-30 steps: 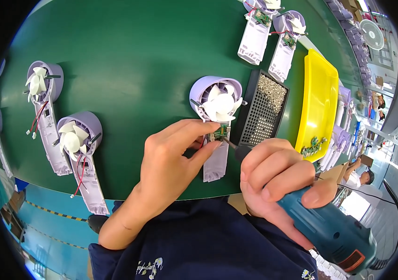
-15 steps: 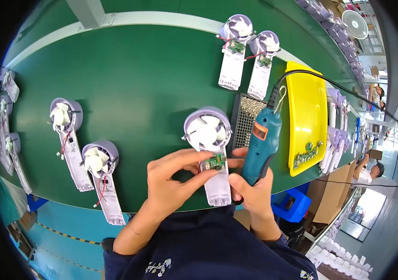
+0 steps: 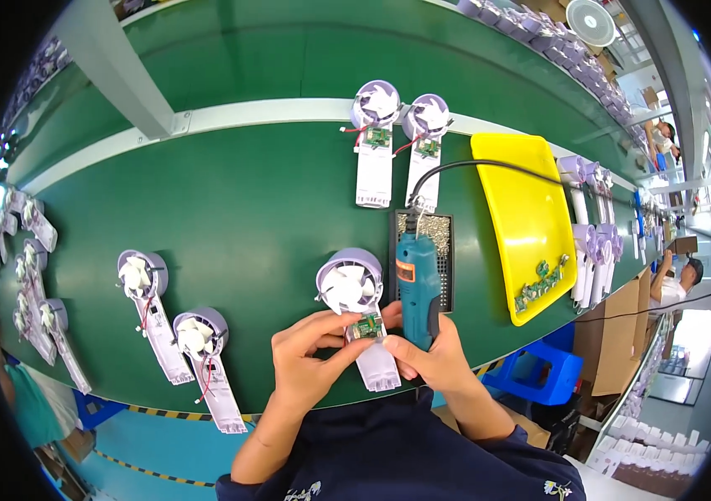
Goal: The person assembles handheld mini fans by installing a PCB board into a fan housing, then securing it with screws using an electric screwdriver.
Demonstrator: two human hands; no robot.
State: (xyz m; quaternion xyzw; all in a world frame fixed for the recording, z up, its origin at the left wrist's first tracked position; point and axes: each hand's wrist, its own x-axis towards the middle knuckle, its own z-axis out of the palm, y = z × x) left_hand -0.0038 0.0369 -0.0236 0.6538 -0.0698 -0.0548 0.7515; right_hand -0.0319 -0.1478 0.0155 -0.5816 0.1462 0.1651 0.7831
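Observation:
In front of me lies a small handheld fan (image 3: 350,284) with its handle shell uncovered, white blades in a pale purple ring. A green circuit board (image 3: 367,326) sits at the handle's upper part. My left hand (image 3: 310,355) is closed around the handle's left side, its thumb and fingertips pinching at the board. In my right hand (image 3: 443,359) a teal electric screwdriver (image 3: 418,288) stands nearly upright in the crook of the thumb. The right thumb also rests on the fan handle's right edge; some fingers are behind the tool. The screwdriver's tip is hidden.
A black-rimmed screw tray (image 3: 447,250) stands behind the screwdriver. Right of it, a yellow tray (image 3: 501,217) holds several circuit boards. Two fans with boards (image 3: 375,171) lie beyond; two others (image 3: 155,330) lie left. A blue stool (image 3: 543,371) is below the table edge.
The view has shifted, bringing more of the far table in. The screwdriver has swung more upright and left, nearer the fan. Both hands keep their hold.

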